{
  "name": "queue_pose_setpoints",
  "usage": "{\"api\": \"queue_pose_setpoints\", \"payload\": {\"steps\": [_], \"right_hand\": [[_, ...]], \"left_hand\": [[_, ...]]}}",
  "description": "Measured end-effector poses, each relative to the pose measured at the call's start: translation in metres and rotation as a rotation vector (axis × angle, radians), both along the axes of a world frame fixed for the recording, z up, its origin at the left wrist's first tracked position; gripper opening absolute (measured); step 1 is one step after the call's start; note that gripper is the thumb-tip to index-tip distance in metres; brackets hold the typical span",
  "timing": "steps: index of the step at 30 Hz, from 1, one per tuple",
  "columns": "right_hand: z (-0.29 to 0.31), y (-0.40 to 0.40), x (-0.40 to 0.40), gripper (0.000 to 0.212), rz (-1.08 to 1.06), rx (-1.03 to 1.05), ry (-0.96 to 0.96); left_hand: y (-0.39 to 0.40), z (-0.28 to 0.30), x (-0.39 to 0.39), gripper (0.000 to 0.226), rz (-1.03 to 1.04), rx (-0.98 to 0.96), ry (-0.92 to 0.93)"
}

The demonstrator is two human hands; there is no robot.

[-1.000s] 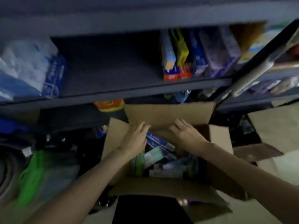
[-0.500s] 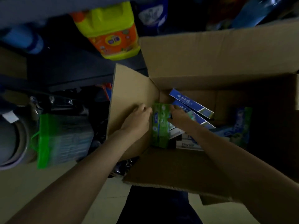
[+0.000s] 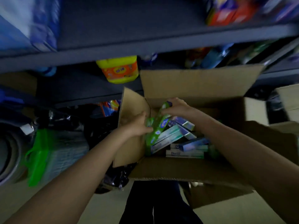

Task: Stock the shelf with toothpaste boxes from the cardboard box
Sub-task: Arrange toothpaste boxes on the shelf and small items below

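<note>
At frame centre, left hand and right hand both curl their fingers around a green box inside the carton, below the shelf.

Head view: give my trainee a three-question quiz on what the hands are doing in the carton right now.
1. True or false: both hands hold the green pack.
2. Which hand has its grip on the pack's upper end? A left, B right.
3. Fill in: the yellow jug stands on the ____ behind the carton.

Key: 1 true, with the left hand on its lower part. 2 B. 3 shelf.
</note>
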State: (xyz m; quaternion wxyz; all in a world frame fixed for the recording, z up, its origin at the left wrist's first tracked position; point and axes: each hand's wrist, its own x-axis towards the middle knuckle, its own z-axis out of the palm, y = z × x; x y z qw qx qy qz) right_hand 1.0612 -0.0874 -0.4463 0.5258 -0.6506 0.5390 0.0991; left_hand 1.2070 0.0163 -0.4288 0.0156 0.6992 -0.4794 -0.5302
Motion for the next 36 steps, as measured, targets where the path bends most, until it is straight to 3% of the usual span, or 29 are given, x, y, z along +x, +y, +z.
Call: {"api": "queue_pose_setpoints", "payload": {"steps": [4, 9, 12, 16, 19, 24, 31, 36], "right_hand": [[0.132, -0.013, -0.007, 0.015, -0.182, 0.189, -0.183], [0.286, -0.01, 0.007, 0.045, -0.065, 0.032, -0.179], [0.359, -0.004, 0.019, 0.049, -0.067, -0.036, -0.265], [0.429, 0.004, 0.021, 0.036, -0.034, -0.062, -0.545], [0.464, 0.019, 0.022, 0.026, 0.122, -0.138, -0.553], [0.496, 0.031, 0.032, 0.01, 0.123, -0.201, -0.661], [0.506, 0.028, 0.051, 0.017, 0.076, -0.285, -0.646], [0.503, 0.013, 0.057, 0.016, 0.024, -0.274, -0.664]], "left_hand": [[-0.012, 0.089, 0.014, 0.059, -0.034, -0.099, 0.121], [-0.02, 0.22, 0.032, 0.042, -0.072, -0.264, 0.246], [-0.016, 0.284, 0.048, 0.032, -0.052, -0.317, 0.308], [-0.003, 0.347, 0.069, 0.029, 0.073, -0.309, 0.712], [-0.001, 0.381, 0.081, 0.055, 0.09, -0.336, 0.914], [0.002, 0.416, 0.082, 0.06, 0.123, -0.37, 0.939], [0.002, 0.442, 0.073, 0.026, 0.147, -0.609, 0.616], [-0.012, 0.439, 0.079, 0.034, 0.067, -0.574, 0.442]]}}
